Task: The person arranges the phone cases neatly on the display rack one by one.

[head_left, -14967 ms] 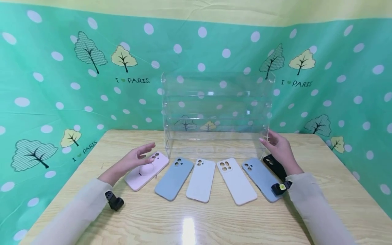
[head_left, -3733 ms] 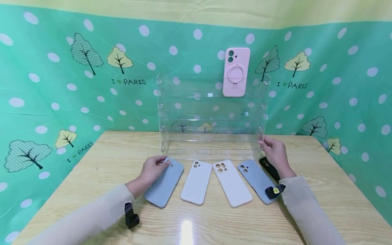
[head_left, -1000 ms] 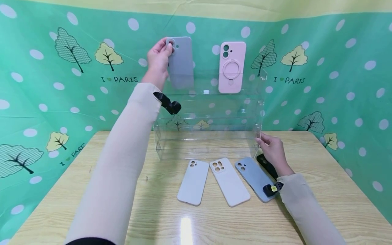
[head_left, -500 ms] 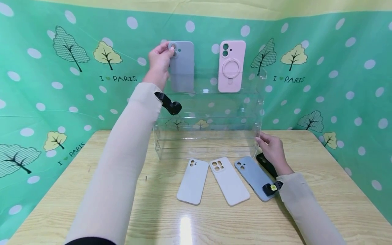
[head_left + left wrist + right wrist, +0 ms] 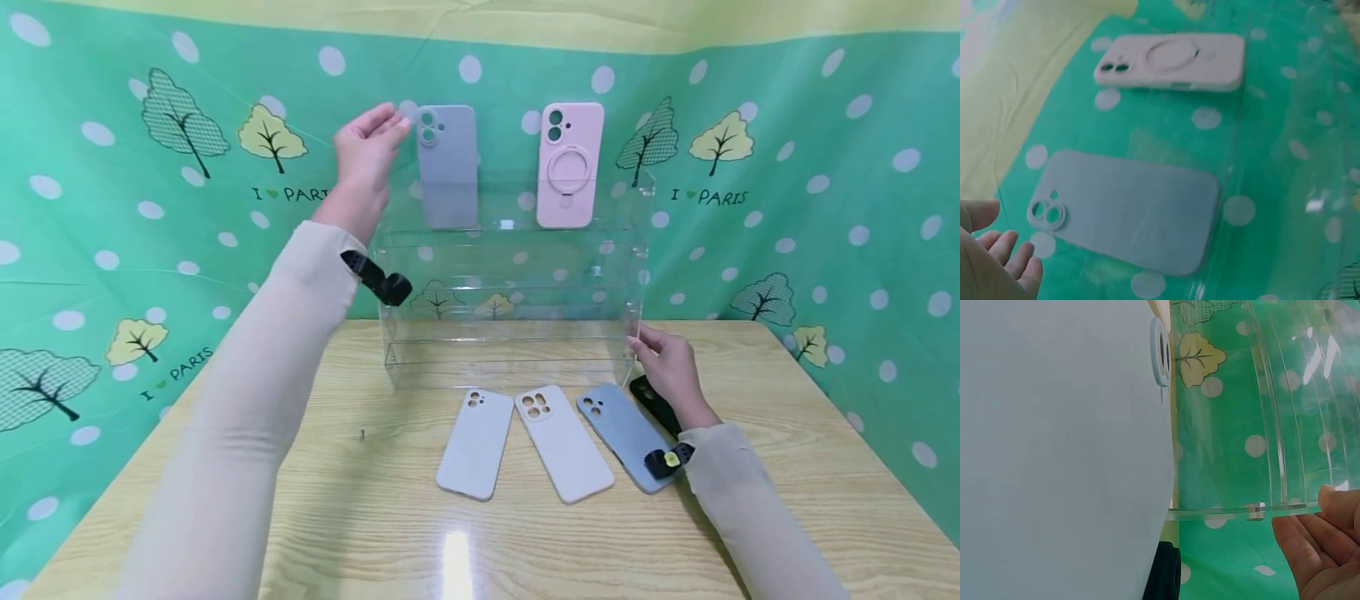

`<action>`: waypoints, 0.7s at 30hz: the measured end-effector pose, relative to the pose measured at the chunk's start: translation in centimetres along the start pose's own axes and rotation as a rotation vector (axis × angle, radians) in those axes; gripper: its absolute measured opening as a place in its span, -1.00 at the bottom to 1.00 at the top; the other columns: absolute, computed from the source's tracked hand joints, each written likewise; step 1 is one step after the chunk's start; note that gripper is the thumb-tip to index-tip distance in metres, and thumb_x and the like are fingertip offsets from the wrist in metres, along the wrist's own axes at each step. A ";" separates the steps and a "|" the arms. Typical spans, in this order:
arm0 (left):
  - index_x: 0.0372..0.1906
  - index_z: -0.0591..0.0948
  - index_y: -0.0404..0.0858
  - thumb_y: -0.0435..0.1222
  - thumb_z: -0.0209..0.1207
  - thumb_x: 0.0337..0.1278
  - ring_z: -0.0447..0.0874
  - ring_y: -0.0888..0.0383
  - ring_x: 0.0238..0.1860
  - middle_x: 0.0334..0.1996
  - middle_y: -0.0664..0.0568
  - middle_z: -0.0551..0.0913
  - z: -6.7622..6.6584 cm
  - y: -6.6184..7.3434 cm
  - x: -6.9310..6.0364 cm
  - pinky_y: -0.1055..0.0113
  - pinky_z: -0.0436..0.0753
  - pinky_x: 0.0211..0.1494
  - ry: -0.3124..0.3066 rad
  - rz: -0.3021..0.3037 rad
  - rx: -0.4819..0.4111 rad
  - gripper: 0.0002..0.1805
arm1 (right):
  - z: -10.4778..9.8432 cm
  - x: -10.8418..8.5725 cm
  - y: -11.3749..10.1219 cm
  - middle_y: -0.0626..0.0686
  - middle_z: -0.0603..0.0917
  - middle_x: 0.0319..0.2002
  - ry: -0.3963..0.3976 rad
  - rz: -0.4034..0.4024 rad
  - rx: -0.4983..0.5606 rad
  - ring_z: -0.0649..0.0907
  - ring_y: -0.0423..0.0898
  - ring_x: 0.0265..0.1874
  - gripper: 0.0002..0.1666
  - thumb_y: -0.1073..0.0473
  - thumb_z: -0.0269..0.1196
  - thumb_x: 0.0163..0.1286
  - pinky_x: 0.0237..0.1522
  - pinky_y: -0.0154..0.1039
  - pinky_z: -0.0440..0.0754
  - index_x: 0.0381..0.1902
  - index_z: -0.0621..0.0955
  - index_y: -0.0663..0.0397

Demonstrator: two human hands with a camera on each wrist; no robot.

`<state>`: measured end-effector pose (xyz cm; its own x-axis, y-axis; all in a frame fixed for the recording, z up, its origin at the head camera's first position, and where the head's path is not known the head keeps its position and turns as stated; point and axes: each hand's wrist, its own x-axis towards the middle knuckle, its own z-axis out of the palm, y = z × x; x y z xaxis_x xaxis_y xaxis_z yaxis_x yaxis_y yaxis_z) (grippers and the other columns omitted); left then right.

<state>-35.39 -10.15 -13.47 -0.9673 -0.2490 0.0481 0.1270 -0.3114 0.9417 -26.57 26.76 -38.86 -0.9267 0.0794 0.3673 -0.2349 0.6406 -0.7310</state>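
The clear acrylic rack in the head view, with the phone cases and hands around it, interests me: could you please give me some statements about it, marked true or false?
1. The pink phone case stands on the top tier of the clear acrylic rack. True.
2. The left hand is gripping the grey-blue phone case. False: the left hand holds nothing and is apart from the grey-blue phone case.
3. The right hand holds the rack's side panel. True.
4. Six phone cases lie on the table. False: four lie on the wooden table: left white case, right white case, blue case and black case.
5. The right hand and wrist partly hide the black case. True.
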 end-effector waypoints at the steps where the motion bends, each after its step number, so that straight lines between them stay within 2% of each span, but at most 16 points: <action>1: 0.13 0.55 -0.09 -0.41 0.26 0.08 0.57 0.35 0.01 0.04 0.15 0.62 -0.2 -0.1 -0.5 0.64 0.50 0.06 -0.013 0.002 0.006 -0.54 | 0.0 0.0 0.0 0.32 0.61 0.01 -0.001 0.000 0.000 0.66 0.20 -0.10 -0.58 0.14 0.10 0.43 -0.10 0.09 0.64 0.14 0.52 0.28; 5: 0.21 0.48 -0.11 -0.38 0.26 0.09 0.53 0.33 0.09 0.11 0.14 0.59 -0.9 -1.3 -3.2 0.64 0.46 0.12 -0.108 0.040 0.073 -0.47 | -0.1 0.0 0.0 0.32 0.60 0.02 -0.005 0.005 0.000 0.65 0.20 -0.10 -0.58 0.14 0.11 0.43 -0.10 0.10 0.64 0.14 0.52 0.26; 8: 0.28 0.41 -0.12 -0.32 0.25 0.11 0.48 0.31 0.17 0.18 0.13 0.54 -1.6 -3.1 -5.4 0.61 0.40 0.22 -0.209 0.090 0.166 -0.42 | -0.2 0.0 0.0 0.32 0.60 0.03 -0.003 0.011 -0.002 0.65 0.20 -0.10 -0.59 0.14 0.11 0.43 -0.10 0.10 0.64 0.14 0.52 0.25; 12: 0.31 0.37 -0.13 -0.25 0.25 0.12 0.46 0.25 0.21 0.22 0.10 0.50 -2.8 -5.7 -7.7 0.54 0.38 0.28 -0.305 0.119 0.274 -0.38 | -0.2 0.0 0.0 0.32 0.60 0.02 0.002 0.007 -0.003 0.65 0.20 -0.10 -0.59 0.14 0.11 0.43 -0.09 0.10 0.64 0.14 0.52 0.26; 17: 0.32 0.35 -0.14 -0.23 0.22 0.15 0.46 0.19 0.22 0.23 0.07 0.49 -4.5 -8.9 -10.0 0.49 0.41 0.28 -0.366 0.097 0.350 -0.39 | -0.1 0.0 -0.1 0.32 0.60 0.02 -0.004 0.008 0.004 0.65 0.21 -0.09 -0.58 0.14 0.11 0.43 -0.09 0.10 0.64 0.14 0.52 0.28; 21: 0.31 0.36 -0.14 -0.25 0.21 0.17 0.45 0.16 0.23 0.24 0.04 0.48 -5.9 -11.6 -11.6 0.47 0.44 0.26 -0.398 0.053 0.384 -0.41 | -0.1 0.0 -0.1 0.32 0.60 0.02 -0.007 0.010 0.003 0.64 0.21 -0.07 -0.58 0.14 0.10 0.43 -0.09 0.09 0.64 0.13 0.52 0.29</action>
<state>-24.34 -9.07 -26.87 -0.9795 0.1340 0.1504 0.1604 0.0669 0.9848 -26.50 26.72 -38.72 -0.9312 0.0803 0.3556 -0.2263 0.6375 -0.7364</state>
